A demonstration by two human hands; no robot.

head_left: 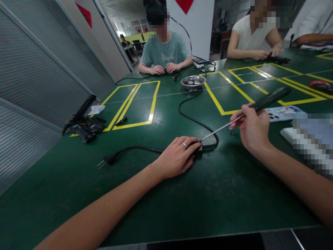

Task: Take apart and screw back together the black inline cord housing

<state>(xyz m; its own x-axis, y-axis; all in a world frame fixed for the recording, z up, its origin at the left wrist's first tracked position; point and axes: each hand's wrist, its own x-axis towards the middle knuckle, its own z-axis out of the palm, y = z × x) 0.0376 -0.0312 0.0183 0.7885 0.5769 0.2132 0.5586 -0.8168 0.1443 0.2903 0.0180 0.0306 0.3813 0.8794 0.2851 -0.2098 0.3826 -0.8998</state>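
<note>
My left hand (178, 156), with a ring on one finger, is closed over a small black box (199, 148) on the green table. A black cord (140, 148) runs left from it to a two-pin plug (109, 160); a thicker black cable (191, 118) leaves its right side and curves back toward a metal bowl. In my right hand (253, 128) is a long screwdriver (270, 99) with a dark green handle, its fingers wrapped round the handle and near the shaft. The thin shaft slants down left, and its tip meets the top of the box beside my left fingertips.
The metal bowl (193, 82) holds small dark items. Black tools or parts (87, 128) lie at the left edge of the green table (156, 208). A phone (284, 113) and a white object (293, 139) are at right. Across the table, people (165, 50) handle dark objects.
</note>
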